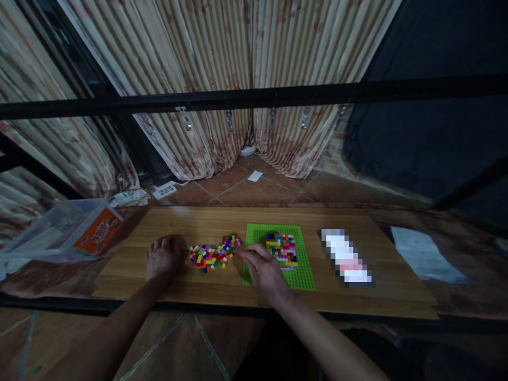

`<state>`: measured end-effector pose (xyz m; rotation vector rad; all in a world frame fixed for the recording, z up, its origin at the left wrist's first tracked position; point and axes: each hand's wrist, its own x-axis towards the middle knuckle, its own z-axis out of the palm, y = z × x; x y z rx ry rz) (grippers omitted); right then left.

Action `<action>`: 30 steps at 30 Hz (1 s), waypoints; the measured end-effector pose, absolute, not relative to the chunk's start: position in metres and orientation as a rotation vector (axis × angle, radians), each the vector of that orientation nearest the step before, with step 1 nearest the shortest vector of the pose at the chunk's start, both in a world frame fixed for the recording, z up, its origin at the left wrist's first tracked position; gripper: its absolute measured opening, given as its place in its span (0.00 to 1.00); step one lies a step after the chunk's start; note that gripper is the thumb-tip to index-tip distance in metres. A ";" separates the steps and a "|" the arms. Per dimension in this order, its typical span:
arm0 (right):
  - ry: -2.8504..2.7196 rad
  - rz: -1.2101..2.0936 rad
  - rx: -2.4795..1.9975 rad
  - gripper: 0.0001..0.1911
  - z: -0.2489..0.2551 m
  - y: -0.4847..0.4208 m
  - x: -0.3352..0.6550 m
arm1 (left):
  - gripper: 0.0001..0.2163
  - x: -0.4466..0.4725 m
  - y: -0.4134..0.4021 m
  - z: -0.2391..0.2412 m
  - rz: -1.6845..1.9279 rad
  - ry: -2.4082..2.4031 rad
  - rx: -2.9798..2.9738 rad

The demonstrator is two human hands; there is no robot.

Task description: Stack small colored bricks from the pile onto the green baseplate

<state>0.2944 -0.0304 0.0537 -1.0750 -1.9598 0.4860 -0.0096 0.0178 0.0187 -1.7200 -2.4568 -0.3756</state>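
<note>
A loose pile of small, many-coloured toy building bricks (210,256) lies on the wooden tabletop. My left hand (163,259) rests on the table just left of the pile, its fingers curled in and nothing visible in them. My right hand (266,275) reaches over the left part of a green studded baseplate (304,272). Its thumb and fingertips pinch a small purple-pink brick (238,255) beside the pile's right end. On the baseplate, a block of multicoloured bricks (283,247) is built up in a rough square; my right hand hides its lower left corner.
Right of the baseplate lies a flat, pixelated object (346,256). A clear plastic bin (51,227) with an orange label stands beyond the table's left end. White paper (426,254) lies off the right end. A dark horizontal bar (254,99) crosses before the curtains (206,63).
</note>
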 end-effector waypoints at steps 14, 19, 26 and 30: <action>-1.712 0.394 -1.322 0.12 0.074 -0.026 0.371 | 0.21 -0.006 0.018 0.023 -0.323 -2.489 -1.702; -1.730 0.357 -1.335 0.11 0.073 -0.025 0.376 | 0.22 -0.007 0.018 0.022 -0.341 -2.476 -1.713; -1.728 0.355 -1.352 0.11 0.072 -0.024 0.376 | 0.21 -0.010 0.019 0.018 -0.367 -2.469 -1.717; -1.729 0.384 -1.352 0.11 0.070 -0.022 0.377 | 0.21 -0.009 0.019 0.019 -0.368 -2.467 -1.715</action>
